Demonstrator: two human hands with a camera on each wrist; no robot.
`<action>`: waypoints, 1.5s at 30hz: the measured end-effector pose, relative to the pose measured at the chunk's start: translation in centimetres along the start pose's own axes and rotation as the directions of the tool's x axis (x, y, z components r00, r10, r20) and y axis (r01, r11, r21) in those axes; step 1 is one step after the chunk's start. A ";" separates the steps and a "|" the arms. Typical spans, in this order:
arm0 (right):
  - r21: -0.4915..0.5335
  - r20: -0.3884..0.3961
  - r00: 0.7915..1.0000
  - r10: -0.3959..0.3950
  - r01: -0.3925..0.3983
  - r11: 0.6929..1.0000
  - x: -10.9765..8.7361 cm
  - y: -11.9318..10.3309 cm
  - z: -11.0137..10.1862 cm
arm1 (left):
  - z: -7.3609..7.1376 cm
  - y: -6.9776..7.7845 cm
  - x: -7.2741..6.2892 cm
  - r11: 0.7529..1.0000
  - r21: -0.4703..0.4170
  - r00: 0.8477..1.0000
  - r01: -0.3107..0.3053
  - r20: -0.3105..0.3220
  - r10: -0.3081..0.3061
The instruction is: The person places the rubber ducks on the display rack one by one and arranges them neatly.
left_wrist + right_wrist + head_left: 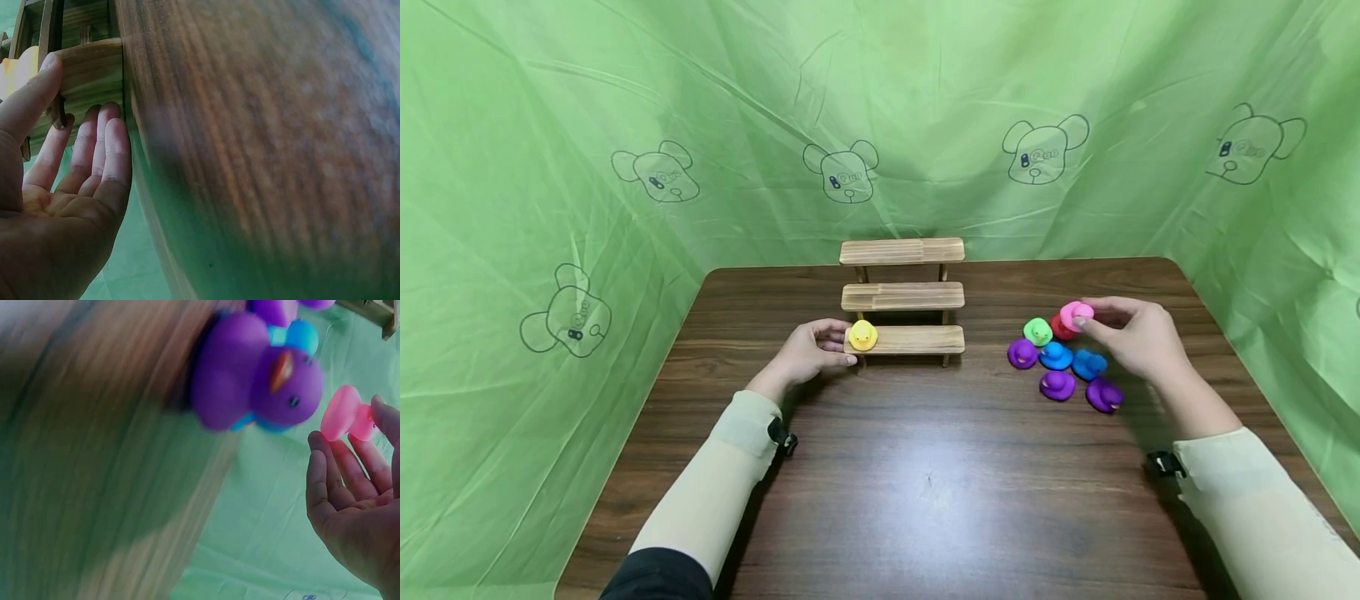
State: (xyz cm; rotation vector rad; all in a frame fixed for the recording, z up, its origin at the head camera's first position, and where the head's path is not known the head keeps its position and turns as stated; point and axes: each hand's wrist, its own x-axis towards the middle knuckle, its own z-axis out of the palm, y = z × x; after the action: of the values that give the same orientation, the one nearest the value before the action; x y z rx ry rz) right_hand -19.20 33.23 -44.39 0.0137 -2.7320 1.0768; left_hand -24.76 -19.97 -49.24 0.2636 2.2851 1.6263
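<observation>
My right hand (1138, 333) pinches a pink rubber duck (1077, 314) between thumb and fingers, above a red duck (1062, 328). The right wrist view shows this pink duck (342, 414) tilted at the fingertips. At the left end of a three-tier wooden stand (917, 339), my left hand (805, 354) grips the lowest step. In the left wrist view the thumb lies at the step's edge, with the index fingertip by the stand's leg (57, 114). A yellow duck (862, 336) sits on that step, close to the left fingers.
Beside the right hand, a green duck (1037, 332), blue ducks (1056, 356) and several purple ducks (1057, 385) stand grouped on the dark wooden table (880, 467). Behind the table hangs a green cloth (925, 100) with printed bear heads, close behind the stand's top step.
</observation>
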 end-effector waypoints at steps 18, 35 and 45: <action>0.164 0.024 0.989 -0.147 0.141 0.976 -0.2 -5.6 4.2 | -0.1 0.1 -0.3 1.000 0.012 0.999 -0.028 -0.016 0.028; 0.215 0.083 0.962 -0.259 0.237 0.948 -0.5 -9.4 7.7 | 0.0 0.0 -0.2 1.000 0.006 0.999 -0.031 -0.017 0.031; 0.288 0.135 0.942 -0.306 0.258 0.922 -0.7 -11.3 9.9 | 0.0 -0.2 0.0 0.999 -0.009 0.999 -0.037 -0.013 0.037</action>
State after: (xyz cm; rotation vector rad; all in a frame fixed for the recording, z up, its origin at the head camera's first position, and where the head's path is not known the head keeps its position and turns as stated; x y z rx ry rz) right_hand -19.44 18.24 -44.00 0.5548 -2.5977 1.4000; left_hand -24.71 -20.04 -49.42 0.2956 2.2950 1.6608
